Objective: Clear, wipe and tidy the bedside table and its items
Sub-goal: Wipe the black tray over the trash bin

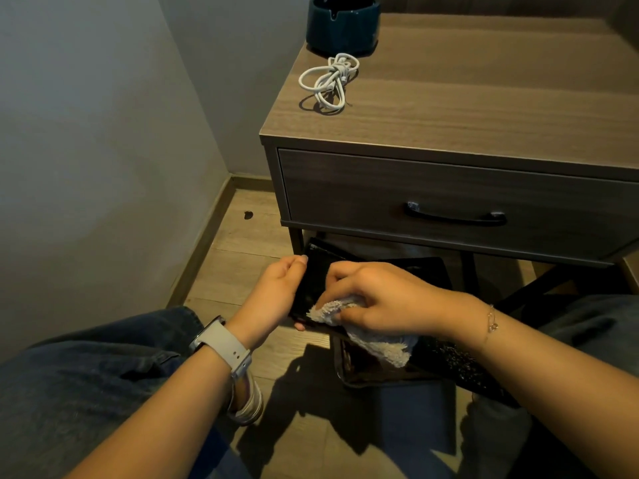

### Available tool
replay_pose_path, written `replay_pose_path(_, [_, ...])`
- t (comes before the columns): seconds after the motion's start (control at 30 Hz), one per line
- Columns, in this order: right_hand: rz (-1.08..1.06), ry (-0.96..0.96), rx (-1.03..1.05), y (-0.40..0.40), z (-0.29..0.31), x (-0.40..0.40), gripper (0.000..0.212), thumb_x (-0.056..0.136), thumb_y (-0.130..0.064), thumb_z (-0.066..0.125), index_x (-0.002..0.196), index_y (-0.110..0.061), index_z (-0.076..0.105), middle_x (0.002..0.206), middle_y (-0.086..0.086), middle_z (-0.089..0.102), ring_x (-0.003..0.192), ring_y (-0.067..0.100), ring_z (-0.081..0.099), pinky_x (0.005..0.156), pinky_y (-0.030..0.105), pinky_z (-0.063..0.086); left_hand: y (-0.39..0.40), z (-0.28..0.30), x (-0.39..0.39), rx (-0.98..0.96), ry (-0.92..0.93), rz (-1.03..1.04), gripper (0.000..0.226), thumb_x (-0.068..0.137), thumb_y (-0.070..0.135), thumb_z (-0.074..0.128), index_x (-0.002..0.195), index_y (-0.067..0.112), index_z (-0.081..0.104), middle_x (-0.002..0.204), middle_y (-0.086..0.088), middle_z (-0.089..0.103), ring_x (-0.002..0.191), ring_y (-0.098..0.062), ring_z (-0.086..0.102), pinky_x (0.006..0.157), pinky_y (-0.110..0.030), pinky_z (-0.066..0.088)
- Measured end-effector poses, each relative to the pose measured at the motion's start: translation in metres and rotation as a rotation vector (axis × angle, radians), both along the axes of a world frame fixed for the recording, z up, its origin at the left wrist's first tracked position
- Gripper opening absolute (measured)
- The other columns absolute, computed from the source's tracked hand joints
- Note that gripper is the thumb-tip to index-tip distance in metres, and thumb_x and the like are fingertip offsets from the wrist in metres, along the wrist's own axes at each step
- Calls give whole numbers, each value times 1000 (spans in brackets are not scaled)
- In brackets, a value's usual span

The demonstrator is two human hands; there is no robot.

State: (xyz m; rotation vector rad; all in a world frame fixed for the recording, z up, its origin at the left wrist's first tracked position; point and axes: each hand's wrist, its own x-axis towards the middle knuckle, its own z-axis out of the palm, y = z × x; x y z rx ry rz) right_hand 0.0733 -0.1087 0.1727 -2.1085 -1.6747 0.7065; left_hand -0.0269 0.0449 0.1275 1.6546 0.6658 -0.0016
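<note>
My left hand (pixel 276 292) grips the left edge of a flat black glossy item (pixel 313 271), held low in front of the bedside table (pixel 466 108). My right hand (pixel 377 299) presses a white fluffy cloth (pixel 377 344) against that item's surface. On the table top lie a coiled white cable (pixel 328 81) and, behind it, a dark blue ashtray (pixel 342 22). The lower part of the black item is hidden by my right hand and the cloth.
A black tray (pixel 380 375) rests on the wooden floor under my right wrist. The table's drawer (pixel 449 198) is closed, with a dark handle (pixel 456 216). A grey wall stands to the left. My knees in jeans flank both arms.
</note>
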Motion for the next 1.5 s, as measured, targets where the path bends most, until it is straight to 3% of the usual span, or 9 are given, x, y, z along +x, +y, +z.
replay_pose_path(0.13, [-34, -31, 183, 11, -6, -17, 29, 87, -20, 61, 115, -28, 67, 101, -19, 47, 93, -1, 48, 77, 23, 44, -4, -3, 4, 104, -29, 4, 29, 101, 25, 38, 90, 17, 64, 82, -3, 67, 79, -16, 63, 73, -33, 48])
replay_pose_path(0.23, [12, -86, 154, 9, -8, -19, 32, 87, -20, 60, 117, -29, 67, 103, -13, 51, 93, 2, 48, 73, 24, 44, -8, -1, 1, 73, -32, -15, 34, 101, 26, 39, 74, 19, 58, 65, 2, 57, 63, -8, 55, 61, -27, 44])
replay_pose_path(0.43, [111, -204, -31, -27, -7, -8, 35, 89, -23, 56, 120, -38, 61, 103, -14, 49, 95, 5, 50, 78, 31, 47, -2, 7, -8, -20, 33, -12, 33, 102, 35, 37, 107, 11, 58, 90, -15, 64, 74, -29, 68, 38, -23, 46])
replay_pose_path(0.63, [-56, -190, 56, -49, -7, 6, 32, 88, -26, 58, 118, -36, 64, 107, -16, 50, 91, 2, 51, 71, 21, 41, 4, 13, -14, 5, -2, 87, 32, 103, 34, 35, 104, 13, 59, 89, -17, 67, 72, -30, 67, 39, -24, 47])
replay_pose_path(0.77, [-258, -77, 245, -44, 5, 12, 32, 87, -23, 61, 118, -30, 67, 105, -12, 53, 88, 8, 56, 70, 33, 48, 3, 15, -20, 57, -33, 97, 33, 102, 33, 36, 104, 8, 59, 85, -21, 64, 59, -25, 63, 40, -29, 48])
replay_pose_path(0.93, [-38, -232, 232, 0, -7, -35, 35, 80, -21, 60, 113, -28, 68, 105, -4, 55, 92, 16, 55, 71, 36, 48, -6, 17, -26, 151, -75, 65, 26, 102, 30, 38, 95, 17, 58, 83, -20, 63, 71, -37, 64, 48, -36, 49])
replay_pose_path(1.0, [18, -270, 248, 12, -9, -50, 34, 78, -21, 61, 110, -27, 68, 104, -2, 54, 89, 18, 53, 69, 35, 46, -6, 16, -28, 188, -82, 63, 29, 102, 29, 37, 87, 15, 58, 77, -16, 58, 67, -27, 61, 58, -40, 49])
replay_pose_path(1.3, [67, -344, 101, -36, -1, -24, 31, 78, -22, 63, 107, -29, 69, 103, -5, 52, 90, 15, 53, 69, 35, 45, -9, 23, -30, 0, -37, 121, 34, 103, 33, 33, 106, 8, 57, 85, -16, 66, 57, -17, 68, 35, -24, 48])
replay_pose_path(1.5, [-237, -179, 54, -76, -17, -19, 33, 88, -26, 57, 119, -36, 63, 107, -15, 49, 91, 2, 50, 73, 28, 47, -2, 25, -45, 70, -19, 174, 26, 102, 30, 38, 108, 11, 55, 91, -17, 66, 58, -19, 68, 35, -25, 47])
